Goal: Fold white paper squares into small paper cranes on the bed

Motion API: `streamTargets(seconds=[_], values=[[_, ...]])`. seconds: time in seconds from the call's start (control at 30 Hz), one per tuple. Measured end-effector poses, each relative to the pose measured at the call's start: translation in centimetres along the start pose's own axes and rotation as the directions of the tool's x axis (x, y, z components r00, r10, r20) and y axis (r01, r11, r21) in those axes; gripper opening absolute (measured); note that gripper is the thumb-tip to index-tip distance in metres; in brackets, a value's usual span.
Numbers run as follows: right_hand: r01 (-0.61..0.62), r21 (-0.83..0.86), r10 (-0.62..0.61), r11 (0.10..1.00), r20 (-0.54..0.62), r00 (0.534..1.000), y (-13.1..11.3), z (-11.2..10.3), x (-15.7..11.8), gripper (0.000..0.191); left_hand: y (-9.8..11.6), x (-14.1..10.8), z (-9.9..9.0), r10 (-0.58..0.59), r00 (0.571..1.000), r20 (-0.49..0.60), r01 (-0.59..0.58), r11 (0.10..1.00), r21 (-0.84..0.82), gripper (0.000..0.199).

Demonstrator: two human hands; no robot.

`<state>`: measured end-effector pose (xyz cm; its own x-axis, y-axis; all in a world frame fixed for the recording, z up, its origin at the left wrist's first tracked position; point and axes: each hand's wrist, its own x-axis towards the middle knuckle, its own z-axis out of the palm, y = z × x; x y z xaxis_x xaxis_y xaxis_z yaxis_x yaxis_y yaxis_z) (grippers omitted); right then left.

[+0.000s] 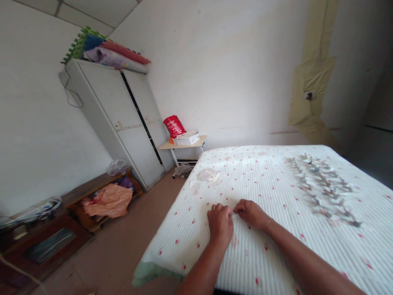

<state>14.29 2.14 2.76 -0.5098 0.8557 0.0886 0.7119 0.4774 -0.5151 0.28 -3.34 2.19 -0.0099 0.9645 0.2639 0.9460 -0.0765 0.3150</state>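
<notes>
My left hand [220,224] and my right hand [252,214] are close together just above the bed, fingers bent and pinched. Between their fingertips shows a small whitish piece [234,214], thin like paper; most of it is hidden by the fingers. Beneath them spreads a white ribbed bed cover [233,262] with small red and pink marks. Ahead and to the left on it lie thin whitish sheets [208,175], perhaps paper. To the right, several small grey-and-white pointed pieces [325,184] stand in rows, blurred; they resemble folded paper birds.
A small side table [166,145] beyond the bed's far left corner carries a red bag [174,126] and a white box [188,140]. A grey cabinet [116,114] stands by the left wall. Low wooden furniture [73,196] holds an orange cloth-like bundle [107,200].
</notes>
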Motion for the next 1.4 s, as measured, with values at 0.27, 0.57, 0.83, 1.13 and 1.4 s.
streamTargets(seconds=[0.27,0.57,0.83,1.13,1.4], values=[[-0.007,-0.021,0.008,1.0,0.051,0.999,-0.4,-0.3,-0.2,0.032,0.2,-0.3,-0.5,-0.002,1.0,0.021,0.001,1.0,0.022,0.011],[0.096,0.062,-0.089,0.993,-0.104,0.991,1.2,0.9,0.6,0.049,0.8,-0.3,-0.9,-0.038,0.999,0.016,0.038,0.999,0.004,0.02],[0.298,0.024,-0.284,0.954,-0.246,0.927,2.3,2.1,1.3,0.051,0.1,-0.7,-0.8,0.038,0.999,0.025,-0.038,0.999,-0.015,0.017],[0.272,0.023,-0.27,0.962,-0.052,0.961,1.4,1.2,2.0,0.042,0.1,-1.0,-0.6,0.1,0.995,-0.031,-0.101,0.994,-0.039,0.021],[0.231,-0.022,-0.231,0.973,-0.037,0.972,1.3,1.0,2.0,0.041,-0.2,-1.1,-0.6,0.115,0.993,-0.037,-0.116,0.993,-0.019,0.014]])
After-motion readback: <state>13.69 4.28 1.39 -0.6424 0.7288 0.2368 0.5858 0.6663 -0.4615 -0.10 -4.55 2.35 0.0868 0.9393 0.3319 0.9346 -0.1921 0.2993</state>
